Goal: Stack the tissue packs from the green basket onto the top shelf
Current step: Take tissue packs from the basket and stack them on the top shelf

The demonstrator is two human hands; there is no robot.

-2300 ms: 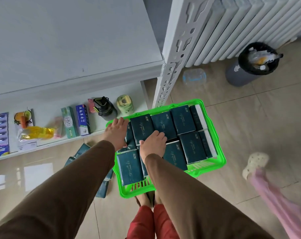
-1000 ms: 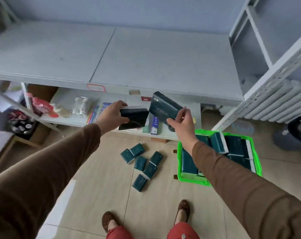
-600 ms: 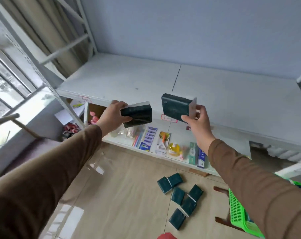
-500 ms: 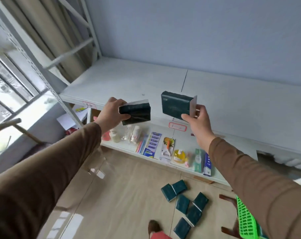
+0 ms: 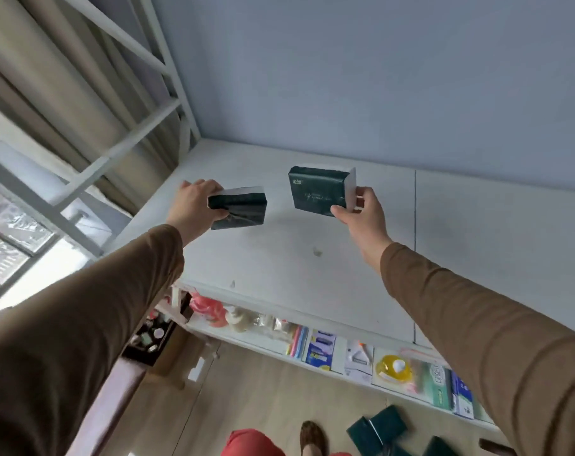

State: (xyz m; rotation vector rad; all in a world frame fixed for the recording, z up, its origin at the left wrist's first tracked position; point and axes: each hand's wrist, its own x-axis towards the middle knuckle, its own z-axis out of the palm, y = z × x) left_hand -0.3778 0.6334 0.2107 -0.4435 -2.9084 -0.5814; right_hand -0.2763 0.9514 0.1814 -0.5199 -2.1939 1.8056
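A pale blue wall (image 5: pixel 378 77) rises behind the white shelving (image 5: pixel 477 241); beige curtains (image 5: pixel 49 77) hang at the left beside a bright window (image 5: pixel 9 245); light wood-look tiles cover the floor (image 5: pixel 246 390).

The top shelf (image 5: pixel 312 274) is the landmark. Above its left half, two tissue packs are held apart from each other: the left pack (image 5: pixel 238 207) sits in the grip of the left hand (image 5: pixel 194 205), the right pack (image 5: pixel 320 190) in the grip of the right hand (image 5: pixel 361 218), farther back toward the wall (image 5: pixel 378 77) behind the shelf. Neither pack plainly touches the shelf (contact cannot be told). Left of the shelf stand the frame bars (image 5: pixel 115 93). Below the shelf's front edge runs a lower shelf (image 5: pixel 328 360) carrying small goods in a row. Below that, on the floor (image 5: pixel 240 396), more tissue packs (image 5: pixel 378 429) lie toward the right.
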